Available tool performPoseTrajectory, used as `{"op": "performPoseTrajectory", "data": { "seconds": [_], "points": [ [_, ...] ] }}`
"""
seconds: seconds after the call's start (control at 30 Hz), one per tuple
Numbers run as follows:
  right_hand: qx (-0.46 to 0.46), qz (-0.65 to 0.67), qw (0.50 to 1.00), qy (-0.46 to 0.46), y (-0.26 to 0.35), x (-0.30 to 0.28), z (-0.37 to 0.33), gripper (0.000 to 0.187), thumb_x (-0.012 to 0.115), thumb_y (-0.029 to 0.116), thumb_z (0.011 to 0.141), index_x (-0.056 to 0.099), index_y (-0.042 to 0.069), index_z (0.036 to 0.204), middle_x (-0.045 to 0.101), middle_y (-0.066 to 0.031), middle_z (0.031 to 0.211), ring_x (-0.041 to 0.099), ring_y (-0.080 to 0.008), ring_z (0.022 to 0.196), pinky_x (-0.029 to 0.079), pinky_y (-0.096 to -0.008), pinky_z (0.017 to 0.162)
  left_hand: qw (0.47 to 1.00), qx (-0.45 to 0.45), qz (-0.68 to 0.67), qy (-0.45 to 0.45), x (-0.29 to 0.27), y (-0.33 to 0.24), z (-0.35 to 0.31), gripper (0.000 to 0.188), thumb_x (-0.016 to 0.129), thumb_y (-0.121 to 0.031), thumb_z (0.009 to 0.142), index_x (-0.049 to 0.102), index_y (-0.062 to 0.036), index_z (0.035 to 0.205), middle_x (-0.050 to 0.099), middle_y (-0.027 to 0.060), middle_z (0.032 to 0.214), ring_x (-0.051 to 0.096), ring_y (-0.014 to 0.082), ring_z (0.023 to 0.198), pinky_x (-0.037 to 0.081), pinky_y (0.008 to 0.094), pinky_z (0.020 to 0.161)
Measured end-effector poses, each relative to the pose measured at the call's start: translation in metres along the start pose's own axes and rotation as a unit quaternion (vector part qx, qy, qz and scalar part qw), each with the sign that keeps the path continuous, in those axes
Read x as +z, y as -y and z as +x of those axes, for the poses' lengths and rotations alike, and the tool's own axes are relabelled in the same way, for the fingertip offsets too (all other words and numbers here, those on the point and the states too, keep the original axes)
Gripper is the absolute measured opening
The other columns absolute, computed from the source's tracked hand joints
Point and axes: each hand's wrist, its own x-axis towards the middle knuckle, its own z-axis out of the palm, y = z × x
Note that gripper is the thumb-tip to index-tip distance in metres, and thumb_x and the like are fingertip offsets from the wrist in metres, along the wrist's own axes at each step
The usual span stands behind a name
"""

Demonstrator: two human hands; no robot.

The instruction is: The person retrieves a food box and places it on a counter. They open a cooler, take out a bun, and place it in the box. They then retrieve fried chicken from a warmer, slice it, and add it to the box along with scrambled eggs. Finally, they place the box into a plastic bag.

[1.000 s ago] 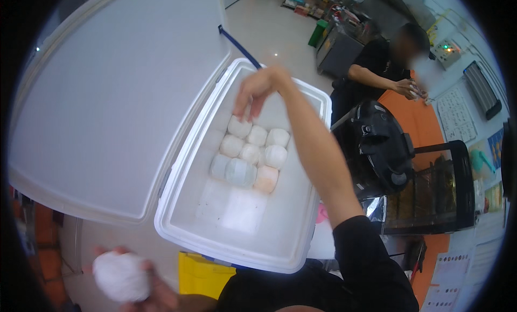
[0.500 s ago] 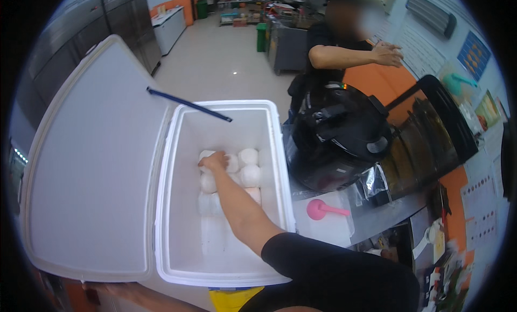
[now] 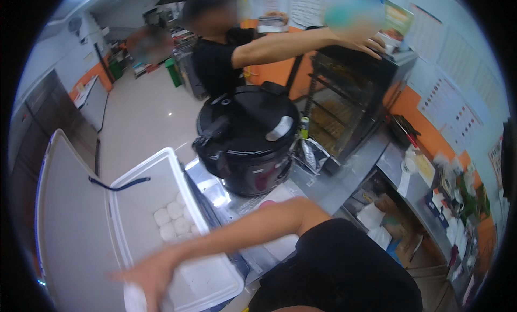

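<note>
My right hand (image 3: 153,274) reaches across the near end of a white cooler box (image 3: 229,282), blurred by motion. Its fingers curl round a white ball-like piece (image 3: 134,297), partly cut off by the lower edge. Several similar white balls (image 3: 175,210) lie packed together inside the box, some hidden behind its wall and my arm. The box's lid (image 3: 75,226) stands open on the left, with a dark strap (image 3: 119,187) running from it to the box. My left hand is out of sight.
Right of the box, a large black lidded cooker (image 3: 247,142) stands on a steel counter (image 3: 353,169). Beyond it is a glass-sided cabinet (image 3: 334,110). A co-worker (image 3: 218,59) in black stretches an arm over it. A pink scoop (image 3: 267,203) is mostly hidden behind my forearm.
My right hand has come out of the box toward me with a white ball-like piece. The view has swung right. My left hand has left the picture; the co-worker's arm now stretches over the cabinet.
</note>
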Motion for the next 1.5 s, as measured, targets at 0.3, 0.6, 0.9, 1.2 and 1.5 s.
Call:
{"op": "performPoseTrajectory", "data": {
  "seconds": [0.3,0.6,0.9,1.2,1.5],
  "points": [
    [0.037,0.616,0.787,-0.007,0.101,0.130,-0.062,0.074,0.025,0.072,0.104,-0.004,0.045,0.166,0.032,-0.0304,0.164,0.052,-0.0495,0.136,0.045,-0.0662,0.105,0.995,-0.014,-0.060,0.073,-0.023,-0.080,-0.081,0.066,0.051,-0.048,0.108,0.038,-0.0088,0.159,0.043,0.0159,0.159,0.042,0.0339,0.147,0.034,0.0538,0.124],
    [0.086,0.713,0.686,-0.118,0.193,0.097,-0.212,0.110,0.080,0.015,0.083,0.007,0.014,0.165,0.045,-0.0070,0.147,0.051,-0.0240,0.132,0.050,-0.0521,0.102,0.952,-0.128,-0.201,0.192,-0.081,-0.194,-0.218,0.066,0.052,-0.047,0.108,0.037,-0.0077,0.159,0.044,0.0159,0.159,0.041,0.0347,0.148,0.035,0.0543,0.123],
    [0.014,0.632,0.647,-0.427,0.271,0.123,-0.520,0.057,0.080,0.010,0.087,0.056,0.004,0.139,0.067,-0.0082,0.127,0.065,-0.0210,0.119,0.054,-0.0378,0.104,0.635,-0.493,-0.238,0.545,-0.112,-0.243,-0.452,0.066,0.052,-0.046,0.108,0.037,-0.0067,0.159,0.045,0.0159,0.159,0.041,0.0355,0.149,0.036,0.0549,0.122],
    [-0.035,0.246,0.379,-0.891,0.390,0.252,-0.809,0.056,0.077,0.006,0.092,0.055,0.001,0.144,0.067,-0.0111,0.134,0.064,-0.0222,0.125,0.052,-0.0390,0.109,0.056,-0.585,-0.038,0.808,-0.153,-0.261,-0.764,0.063,0.059,-0.042,0.104,0.043,-0.0080,0.154,0.047,0.0155,0.159,0.044,0.0371,0.147,0.032,0.0718,0.119],
    [0.058,-0.081,0.140,-0.985,0.521,0.273,-1.168,0.069,0.088,0.008,0.081,0.053,0.000,0.140,0.068,-0.0111,0.125,0.067,-0.0231,0.113,0.054,-0.0368,0.099,-0.088,-0.553,-0.105,0.822,-0.199,-0.406,-1.121,0.054,0.052,-0.021,0.106,0.041,0.0047,0.153,0.046,0.0249,0.157,0.047,0.0420,0.145,0.039,0.0534,0.122]
  ]
}}
